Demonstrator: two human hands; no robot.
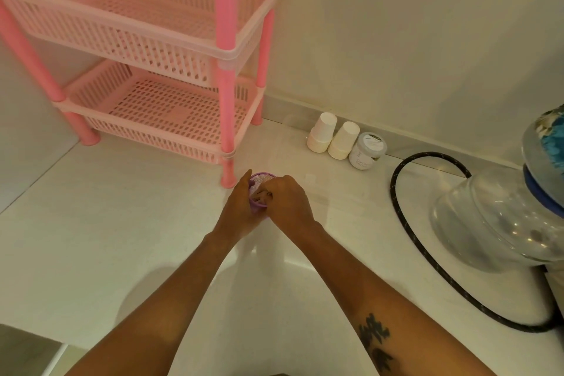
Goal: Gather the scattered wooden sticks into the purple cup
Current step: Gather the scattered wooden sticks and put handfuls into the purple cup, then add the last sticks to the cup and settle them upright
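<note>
The purple cup [260,181] stands on the white counter near the pink rack's front leg, its mesh wall showing above my fingers. My left hand [241,210] wraps around the cup's left side. My right hand [288,203] is at the cup's mouth from the right, fingers pinched on wooden sticks [263,194] whose light ends show inside the cup. Most of the cup and the sticks are hidden behind both hands. I see no loose sticks on the counter.
A pink two-tier basket rack [158,91] stands at the back left. Two upturned white cups [323,131] and a small jar [367,149] sit by the wall. A black hose [406,223] loops beside a clear water bottle [494,217] on the right.
</note>
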